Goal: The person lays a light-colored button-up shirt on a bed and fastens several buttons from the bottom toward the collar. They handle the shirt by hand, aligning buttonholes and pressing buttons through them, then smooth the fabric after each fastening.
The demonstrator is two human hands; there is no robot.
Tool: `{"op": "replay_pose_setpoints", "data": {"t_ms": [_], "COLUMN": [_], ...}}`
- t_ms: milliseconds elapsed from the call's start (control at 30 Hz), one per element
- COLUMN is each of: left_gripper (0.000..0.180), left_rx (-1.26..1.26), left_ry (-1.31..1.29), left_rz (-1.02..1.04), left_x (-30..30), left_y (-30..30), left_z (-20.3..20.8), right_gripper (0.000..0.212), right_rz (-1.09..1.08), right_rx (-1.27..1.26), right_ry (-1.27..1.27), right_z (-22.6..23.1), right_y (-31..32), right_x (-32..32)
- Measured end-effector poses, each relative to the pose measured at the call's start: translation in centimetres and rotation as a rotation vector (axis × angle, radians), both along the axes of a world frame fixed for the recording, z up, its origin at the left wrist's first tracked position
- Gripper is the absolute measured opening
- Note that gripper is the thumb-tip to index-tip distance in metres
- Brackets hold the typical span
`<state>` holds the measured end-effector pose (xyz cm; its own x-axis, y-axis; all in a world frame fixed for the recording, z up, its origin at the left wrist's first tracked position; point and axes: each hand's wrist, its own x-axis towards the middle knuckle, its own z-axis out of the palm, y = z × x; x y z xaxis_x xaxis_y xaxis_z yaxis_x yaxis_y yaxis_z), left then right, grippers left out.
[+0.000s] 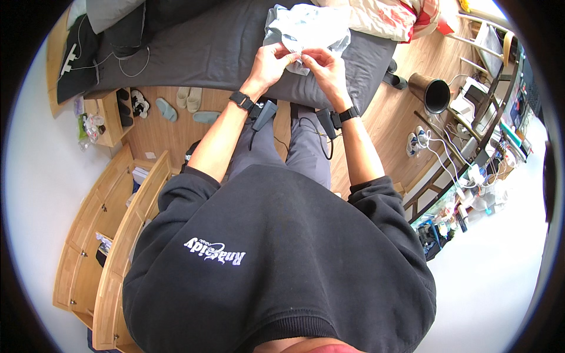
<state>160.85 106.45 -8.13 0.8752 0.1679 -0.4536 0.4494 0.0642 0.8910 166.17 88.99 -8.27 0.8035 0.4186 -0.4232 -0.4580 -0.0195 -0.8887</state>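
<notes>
On the dark grey bed, the left hand and right hand each pinch the pale garment's near edge with closed fingertips. Right of the bed lies 1 dark bin, its contents unseen.

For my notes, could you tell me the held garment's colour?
Pale grey-white garment, head view.

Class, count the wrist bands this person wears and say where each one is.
2: a black wrist band on the left wrist and a black wrist band on the right wrist. None seem hidden.
</notes>
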Motion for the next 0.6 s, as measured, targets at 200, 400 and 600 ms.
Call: {"op": "replay_pose_setpoints", "data": {"t_ms": [200,400,600], "left_gripper": [0.015,0.012,0.021], "left_rx": [0.373,0.554,-0.159], "left_ry": [-0.154,-0.118,-0.001], "left_rz": [-0.010,-0.071,0.090], "left_x": [0.9,0.2,-0.1], "left_y": [-0.5,-0.9,0.4], "left_z": [0.9,1.5,-0.9], "right_gripper": [0.015,0.017,0.017], "right_rz": [0.015,0.133,0.187], "right_rx": [-0.347,-0.431,0.007], "right_ry": [-0.209,-0.390,0.061], "right_z": [0.1,-0.1,-1.5], "right_y": [1.4,1.7,0.2], "right_x": [-0.6,-0.9,0.2]}}
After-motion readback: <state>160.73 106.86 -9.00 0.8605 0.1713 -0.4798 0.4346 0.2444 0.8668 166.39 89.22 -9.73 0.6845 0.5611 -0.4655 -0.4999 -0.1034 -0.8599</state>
